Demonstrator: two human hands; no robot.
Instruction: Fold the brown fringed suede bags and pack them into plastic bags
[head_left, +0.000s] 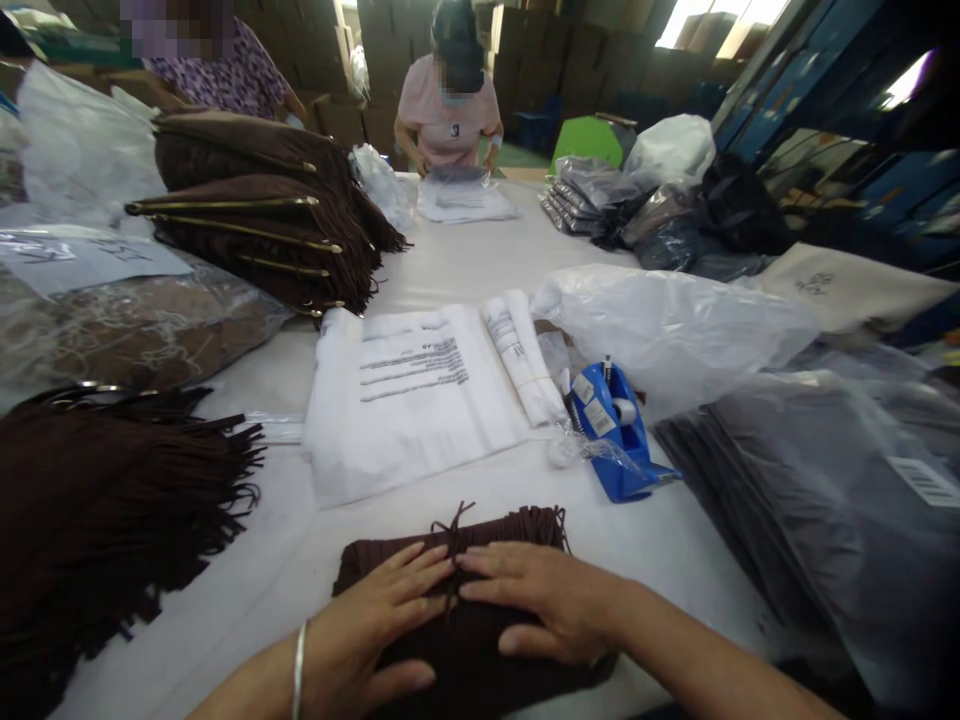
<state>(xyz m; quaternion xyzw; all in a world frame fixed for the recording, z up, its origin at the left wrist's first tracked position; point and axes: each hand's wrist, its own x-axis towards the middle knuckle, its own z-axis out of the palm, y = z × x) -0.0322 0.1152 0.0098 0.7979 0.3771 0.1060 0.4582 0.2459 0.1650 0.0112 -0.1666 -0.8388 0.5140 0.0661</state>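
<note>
A dark brown fringed bag lies folded on the table in front of me. Its fringe is bunched at the far edge, and a thin cord is tied near the middle. My left hand rests flat on its left part with the fingers stretched out. From the other side my right hand lies flat on the bag, fingertips close to the cord. Neither hand grips anything. Just beyond the bag is a stack of white plastic bags with printed text.
A blue tape dispenser stands right of the stack, near a rolled white bundle. Brown fringed bags pile up at left and near left. Packed dark goods lie at right. A co-worker stands across the table.
</note>
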